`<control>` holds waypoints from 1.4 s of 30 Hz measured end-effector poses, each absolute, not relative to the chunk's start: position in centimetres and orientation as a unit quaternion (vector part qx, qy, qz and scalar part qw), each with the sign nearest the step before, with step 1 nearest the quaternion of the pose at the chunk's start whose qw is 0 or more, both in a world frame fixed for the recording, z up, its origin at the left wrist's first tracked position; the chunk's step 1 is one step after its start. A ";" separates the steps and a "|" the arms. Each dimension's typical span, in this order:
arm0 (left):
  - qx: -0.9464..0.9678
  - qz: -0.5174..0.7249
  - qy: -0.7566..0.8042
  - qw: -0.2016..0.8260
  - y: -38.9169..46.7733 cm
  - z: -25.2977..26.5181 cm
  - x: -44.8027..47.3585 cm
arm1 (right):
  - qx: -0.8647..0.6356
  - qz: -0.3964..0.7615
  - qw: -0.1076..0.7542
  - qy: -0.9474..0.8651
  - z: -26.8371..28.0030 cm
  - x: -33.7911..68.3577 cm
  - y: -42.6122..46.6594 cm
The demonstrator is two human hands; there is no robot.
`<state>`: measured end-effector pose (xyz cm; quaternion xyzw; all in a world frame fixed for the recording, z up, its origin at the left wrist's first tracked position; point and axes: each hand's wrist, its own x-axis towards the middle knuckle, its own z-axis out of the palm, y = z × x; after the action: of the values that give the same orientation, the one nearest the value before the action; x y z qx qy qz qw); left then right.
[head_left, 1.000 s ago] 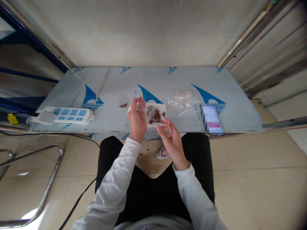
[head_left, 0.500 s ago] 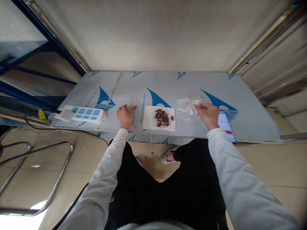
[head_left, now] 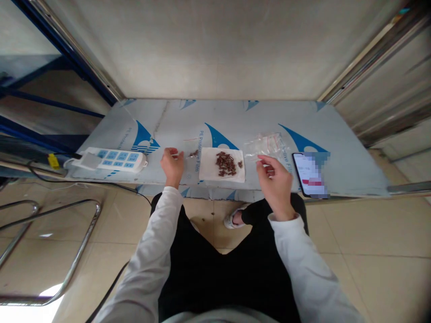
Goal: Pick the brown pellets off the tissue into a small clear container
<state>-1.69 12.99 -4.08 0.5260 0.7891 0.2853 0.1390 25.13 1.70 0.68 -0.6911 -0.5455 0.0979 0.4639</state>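
Since the earlier frame, the right hand is drawing inward from the heap of clear bags, baring more of the phone. Its fingers are curling half-closed; whether they are pinching a bag, I cannot tell. The left hand is resting loosely curled, thumb apart, showing nothing held, beside a small bag. Between the hands, the pile of brown pieces is lying on a white sheet, nearer the right, its pieces pointing every way, sharing no long axis. One sheet, one phone and one small bag are showing; pieces and heaped bags are overlapping beyond counting.
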 end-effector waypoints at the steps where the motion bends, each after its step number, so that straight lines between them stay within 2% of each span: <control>1: 0.521 0.279 0.794 0.140 13.2 -4.2 -1.4 | -0.685 0.115 0.464 -0.550 0.7 24.3 1.3; 9: 0.518 0.236 0.792 0.221 16.8 -3.8 -0.2 | -0.674 0.264 0.471 -0.505 -1.4 20.4 -5.6; 16: 0.544 0.371 0.709 0.253 7.5 -1.6 -0.1 | -0.680 0.335 0.461 -0.461 -2.5 18.6 -12.2; 18: 0.501 0.487 0.599 0.391 3.6 -0.3 0.8 | -0.679 0.323 0.493 -0.438 -0.9 18.8 -12.1; 21: 0.433 0.488 0.508 0.563 -1.6 2.6 2.5 | -0.662 0.351 0.537 -0.388 2.8 19.3 -10.9; 25: 0.432 0.396 0.461 0.666 -6.1 5.9 3.7 | -0.594 0.476 0.527 -0.378 7.4 19.5 -9.9; 27: 0.454 0.368 0.462 0.667 -7.8 6.9 3.8 | -0.583 0.493 0.526 -0.374 8.5 19.3 -10.2; 29: 0.485 0.389 0.520 0.586 -9.3 7.5 3.7 | -0.603 0.453 0.537 -0.376 8.9 18.8 -11.3; 31: 0.506 0.417 0.581 0.482 -10.7 7.9 3.4 | -0.631 0.363 0.537 -0.425 8.7 18.0 -12.9; 32: 0.509 0.419 0.589 0.468 -11.4 8.0 3.3 | -0.639 0.307 0.527 -0.468 8.5 17.6 -13.8; 36: 0.456 0.377 0.528 0.609 -13.3 7.4 2.9 | -0.630 0.142 0.426 -0.633 7.8 16.2 -16.9; 40: 0.331 0.333 0.541 0.698 -14.1 5.8 2.2 | -0.620 0.108 0.320 -0.708 7.6 15.7 -18.5; 42: 0.283 0.312 0.550 0.722 -14.3 5.2 1.6 | -0.622 0.128 0.309 -0.708 7.6 15.5 -18.8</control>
<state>1.58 -14.32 5.17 0.2828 0.5497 0.3115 0.7217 15.53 -18.84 7.63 -0.6218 -0.7082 0.1284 0.3087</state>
